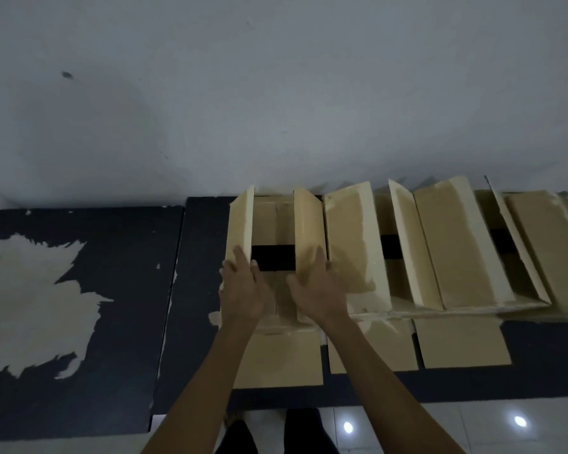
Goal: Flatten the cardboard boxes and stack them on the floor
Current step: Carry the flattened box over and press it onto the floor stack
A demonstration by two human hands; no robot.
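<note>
Nearest to us we see a pale tiled floor (440, 427) with two bright light reflections, and dark trouser legs (276, 430) at the bottom edge. From there both bare forearms reach forward and up over the near edge of a dark table (128, 290), whose surface is patched with large pale, peeled areas on its left part.

On the table, a row of open cardboard boxes stands against a grey wall (276, 93). We count at least three, side by side and touching; the rightmost box (538, 250) runs out of view. Their near flaps lie flat on the table towards us, and their side flaps stand up.

The left hand (243, 290) is at the leftmost box (273, 231), its fingers straight and close together, laid against the box's upright left flap (241, 224), with the thumb on the flap's inner side. The right hand (318, 290) lies with its fingers extended and slightly spread on the same box's right flap (309, 224), the thumb pointing inward over the opening. We cannot tell whether either hand truly pinches its flap. Both wrists are straight, palms down.

Inside the box, beyond the fingertips, a black strip (273, 257) crosses the bottom. The middle box (407, 244) shows a similar dark strip.
</note>
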